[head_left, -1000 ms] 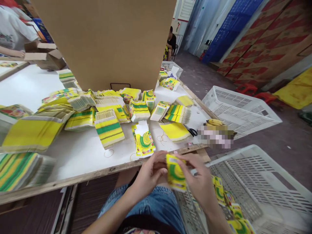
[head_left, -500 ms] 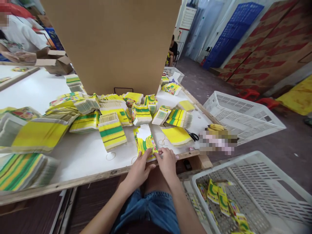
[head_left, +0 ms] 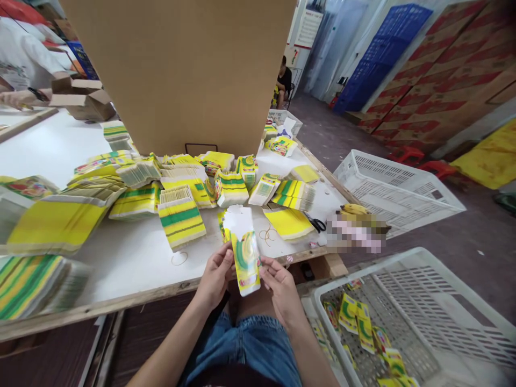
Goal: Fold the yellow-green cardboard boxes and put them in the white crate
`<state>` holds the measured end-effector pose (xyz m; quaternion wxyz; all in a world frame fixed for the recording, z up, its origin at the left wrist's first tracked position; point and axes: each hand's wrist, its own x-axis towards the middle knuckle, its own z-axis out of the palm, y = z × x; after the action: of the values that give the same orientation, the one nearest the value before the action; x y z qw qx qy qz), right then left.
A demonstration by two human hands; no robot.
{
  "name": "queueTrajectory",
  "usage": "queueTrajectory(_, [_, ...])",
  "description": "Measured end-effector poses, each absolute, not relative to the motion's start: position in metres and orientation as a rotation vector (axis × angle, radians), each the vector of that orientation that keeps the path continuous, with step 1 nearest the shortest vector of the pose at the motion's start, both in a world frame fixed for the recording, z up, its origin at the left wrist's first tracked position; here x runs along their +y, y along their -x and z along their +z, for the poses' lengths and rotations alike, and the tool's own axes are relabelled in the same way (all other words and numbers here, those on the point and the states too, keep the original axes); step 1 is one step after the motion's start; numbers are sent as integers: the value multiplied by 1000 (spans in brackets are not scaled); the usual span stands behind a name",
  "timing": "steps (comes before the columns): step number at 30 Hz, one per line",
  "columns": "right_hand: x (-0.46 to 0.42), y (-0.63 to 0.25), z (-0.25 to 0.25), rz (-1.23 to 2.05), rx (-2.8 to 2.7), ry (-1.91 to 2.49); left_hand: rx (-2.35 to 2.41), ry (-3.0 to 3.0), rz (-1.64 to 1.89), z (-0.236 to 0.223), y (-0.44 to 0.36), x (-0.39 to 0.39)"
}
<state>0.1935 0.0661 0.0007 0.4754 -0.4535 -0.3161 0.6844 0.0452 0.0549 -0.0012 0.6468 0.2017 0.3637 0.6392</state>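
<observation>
I hold a flat yellow and green carton blank [head_left: 244, 252] upright over the table's front edge, its white flap pointing up. My left hand [head_left: 215, 274] grips its left side and my right hand [head_left: 278, 282] pinches its right side. Just behind it a small pile of the same blanks [head_left: 223, 226] lies on the white table [head_left: 133, 255]. At my lower right a white plastic crate [head_left: 427, 301] holds several folded yellow cartons [head_left: 358, 325].
Stacks of yellow and green blanks [head_left: 179, 215] cover the table's left and middle. A tall cardboard sheet [head_left: 181, 70] stands at the back. Scissors [head_left: 316, 223] and rubber bands [head_left: 268, 235] lie at the right. Another white crate [head_left: 395, 183] sits further right. People sit at far left and far back.
A folded carton I held a second ago went into the crate. My hands then reached to the pile on the table and lifted one flat blank toward me.
</observation>
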Motion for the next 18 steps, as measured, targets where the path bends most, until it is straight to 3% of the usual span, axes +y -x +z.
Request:
queueTrajectory(6, [55,-195,3,1719,-830,1108,633,-579,1305,0,-50,48])
queueTrajectory(18, [53,-196,7,1479,-1143,1236,798,-742,1348,1,-52,47])
